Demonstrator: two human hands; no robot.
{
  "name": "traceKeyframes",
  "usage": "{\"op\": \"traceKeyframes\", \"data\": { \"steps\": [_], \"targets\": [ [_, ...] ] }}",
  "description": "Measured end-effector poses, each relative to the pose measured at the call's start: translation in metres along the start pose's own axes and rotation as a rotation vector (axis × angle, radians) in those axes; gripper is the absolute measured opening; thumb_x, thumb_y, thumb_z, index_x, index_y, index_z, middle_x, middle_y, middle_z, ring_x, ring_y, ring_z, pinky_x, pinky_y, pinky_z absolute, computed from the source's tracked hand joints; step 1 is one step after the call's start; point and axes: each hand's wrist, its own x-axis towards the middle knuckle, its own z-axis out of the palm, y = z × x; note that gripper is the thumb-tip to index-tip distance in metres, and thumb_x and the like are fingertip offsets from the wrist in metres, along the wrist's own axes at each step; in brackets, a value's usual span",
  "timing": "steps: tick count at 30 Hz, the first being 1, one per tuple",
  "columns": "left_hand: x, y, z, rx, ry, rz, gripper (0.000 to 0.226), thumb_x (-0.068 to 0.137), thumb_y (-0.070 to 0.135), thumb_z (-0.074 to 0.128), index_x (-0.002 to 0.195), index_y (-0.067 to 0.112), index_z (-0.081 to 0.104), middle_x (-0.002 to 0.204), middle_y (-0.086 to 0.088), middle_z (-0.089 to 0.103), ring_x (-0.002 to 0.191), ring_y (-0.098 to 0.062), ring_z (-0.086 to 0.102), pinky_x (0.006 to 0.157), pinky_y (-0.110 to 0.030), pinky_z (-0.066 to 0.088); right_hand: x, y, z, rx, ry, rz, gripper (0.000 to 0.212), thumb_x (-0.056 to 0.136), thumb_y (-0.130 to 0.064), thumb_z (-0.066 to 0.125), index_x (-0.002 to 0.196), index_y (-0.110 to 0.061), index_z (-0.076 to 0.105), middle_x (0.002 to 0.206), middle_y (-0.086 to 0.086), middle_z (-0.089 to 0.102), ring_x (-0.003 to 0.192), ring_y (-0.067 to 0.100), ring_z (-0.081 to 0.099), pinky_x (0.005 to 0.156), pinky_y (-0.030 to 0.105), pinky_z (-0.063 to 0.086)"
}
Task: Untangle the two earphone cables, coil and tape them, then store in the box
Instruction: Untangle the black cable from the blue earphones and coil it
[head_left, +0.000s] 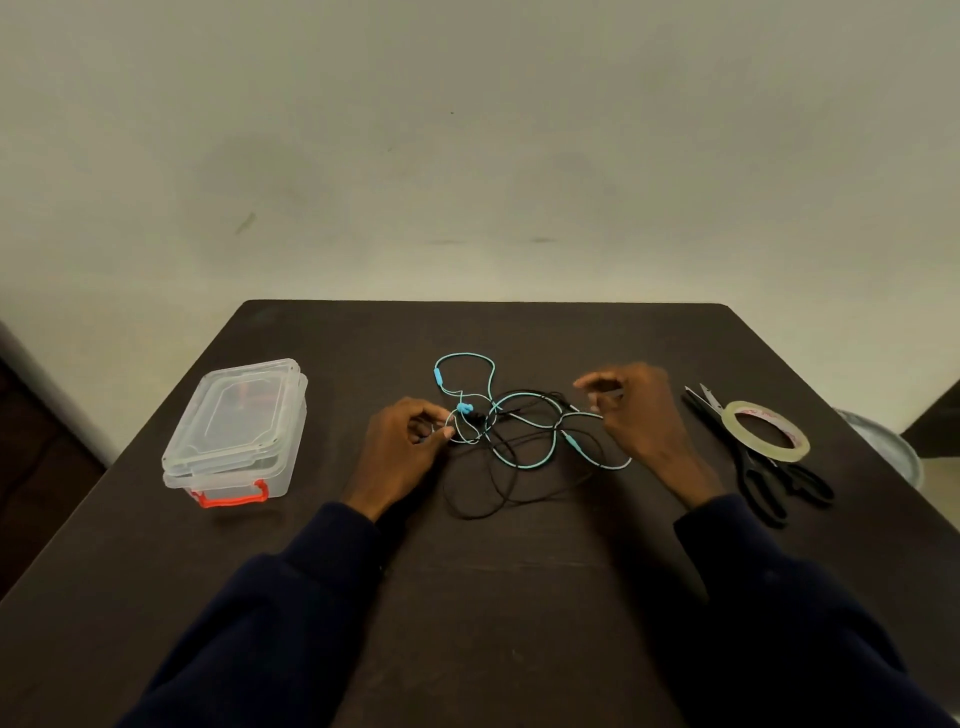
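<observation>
The earphone cables lie tangled in the middle of the dark table (519, 597), a blue cable (465, 355) looping through a black cable (462, 516). The left hand (402, 441) has its fingers curled and pinches a strand at the left edge of the knot. The right hand (641, 415) pinches the blue cable at the right edge. A clear box (236, 426) with its lid on stands well to the left. On the right, a tape roll (775, 456) rests on the scissors (758, 483).
</observation>
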Motion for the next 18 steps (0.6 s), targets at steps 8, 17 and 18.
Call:
{"op": "traceKeyframes", "data": {
  "steps": [8, 17, 18],
  "targets": [
    [0.002, -0.001, -0.006, 0.0, 0.089, -0.046, 0.025, 0.085, 0.011, 0.078, 0.107, 0.02, 0.071, 0.108, 0.005, 0.069, 0.086, -0.006, 0.067, 0.073, -0.018, 0.054, 0.007, 0.014, 0.009, -0.107, -0.05, 0.224, 0.01, 0.081, -0.001, 0.074, 0.079, -0.01, 0.077, 0.075, 0.004, 0.074, 0.06, 0.003, 0.062, 0.056, 0.007, 0.043],
    [-0.006, 0.016, -0.004, -0.044, 0.024, 0.139, 0.015, 0.086, 0.025, 0.077, 0.101, 0.024, 0.075, 0.1, 0.008, 0.069, 0.087, -0.01, 0.065, 0.075, -0.024, 0.055, -0.005, 0.015, 0.011, -0.208, -0.154, 0.244, 0.026, 0.077, 0.002, 0.069, 0.061, -0.019, 0.07, 0.054, -0.013, 0.064, 0.052, -0.005, 0.059, 0.052, 0.012, 0.045],
    [-0.008, 0.018, -0.002, 0.016, -0.039, 0.194, 0.018, 0.085, 0.03, 0.078, 0.102, 0.028, 0.075, 0.105, 0.011, 0.067, 0.095, -0.008, 0.063, 0.079, -0.019, 0.05, -0.006, 0.015, 0.009, -0.217, -0.176, 0.249, 0.028, 0.077, 0.002, 0.067, 0.059, -0.019, 0.07, 0.054, -0.013, 0.064, 0.052, -0.005, 0.06, 0.051, 0.012, 0.044]
  ]
}}
